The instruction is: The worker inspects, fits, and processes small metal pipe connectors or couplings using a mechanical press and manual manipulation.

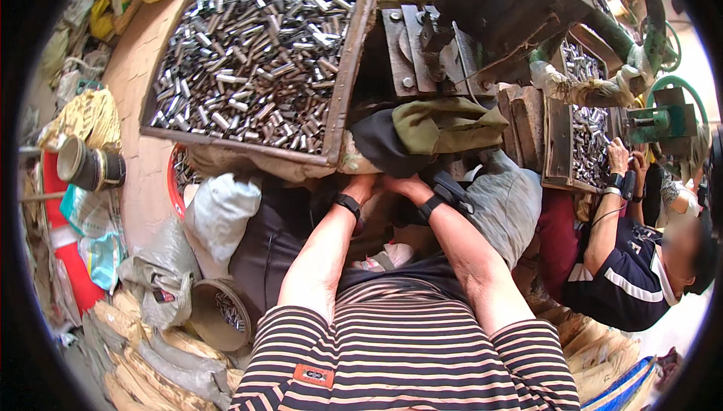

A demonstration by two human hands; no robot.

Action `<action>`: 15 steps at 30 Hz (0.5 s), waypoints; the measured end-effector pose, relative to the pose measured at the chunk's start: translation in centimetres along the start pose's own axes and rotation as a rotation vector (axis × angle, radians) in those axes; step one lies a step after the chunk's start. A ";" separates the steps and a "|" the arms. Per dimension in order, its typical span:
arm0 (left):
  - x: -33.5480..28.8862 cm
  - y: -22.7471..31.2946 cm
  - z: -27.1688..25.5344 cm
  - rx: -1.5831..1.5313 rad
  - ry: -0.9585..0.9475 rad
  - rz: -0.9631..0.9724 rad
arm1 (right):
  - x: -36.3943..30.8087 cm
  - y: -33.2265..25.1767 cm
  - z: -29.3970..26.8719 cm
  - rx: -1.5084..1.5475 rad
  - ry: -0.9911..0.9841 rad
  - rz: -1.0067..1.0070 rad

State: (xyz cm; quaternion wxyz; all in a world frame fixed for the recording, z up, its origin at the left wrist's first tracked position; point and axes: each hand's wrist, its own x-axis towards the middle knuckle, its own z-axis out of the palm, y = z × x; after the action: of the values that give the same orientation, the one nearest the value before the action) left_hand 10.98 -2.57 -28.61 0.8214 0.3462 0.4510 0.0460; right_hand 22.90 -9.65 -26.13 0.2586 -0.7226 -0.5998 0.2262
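Observation:
Both my forearms reach forward over my lap, each with a black band at the wrist. My left hand (pixel 362 187) is just below the near right corner of a wooden tray (pixel 331 106) heaped with short metal tubes (pixel 256 53). Close beside it is my right hand (pixel 407 185), under a dark and olive-green cloth (pixel 444 126). The fingers of both hands are hidden beneath the tray corner and the cloth, so whether they hold anything does not show. A grey cloth (pixel 506 204) lies by my right wrist.
A dark machine (pixel 520 4) with bolted metal plates (pixel 403 53) stands ahead. At right, a co-worker (pixel 625 260) reaches to a second tray (pixel 557 144) of tubes beside a green machine (pixel 663 121). At left are a white sack (pixel 224 211), a tub (pixel 207 313) holding tubes and a bucket (pixel 90 164).

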 end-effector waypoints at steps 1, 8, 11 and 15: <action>-2.4 2.4 2.1 -0.117 0.114 -0.096 | -0.1 0.2 0.1 0.018 0.006 0.046; -11.6 5.7 4.5 0.407 0.181 -0.018 | -0.5 -6.4 -6.3 -0.031 -0.531 0.062; -17.6 10.6 4.9 0.703 -0.009 0.181 | -0.9 -11.2 -12.2 -0.021 -0.512 -0.014; -21.9 14.1 3.0 1.075 0.066 0.693 | -1.8 -15.2 -16.8 0.122 -0.501 -0.009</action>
State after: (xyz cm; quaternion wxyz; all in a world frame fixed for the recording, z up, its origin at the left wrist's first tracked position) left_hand 3.76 -2.00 -3.45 0.4561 0.8340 0.2982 0.0869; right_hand 21.85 -10.94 -3.48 0.1459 -0.6245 -0.6337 0.4326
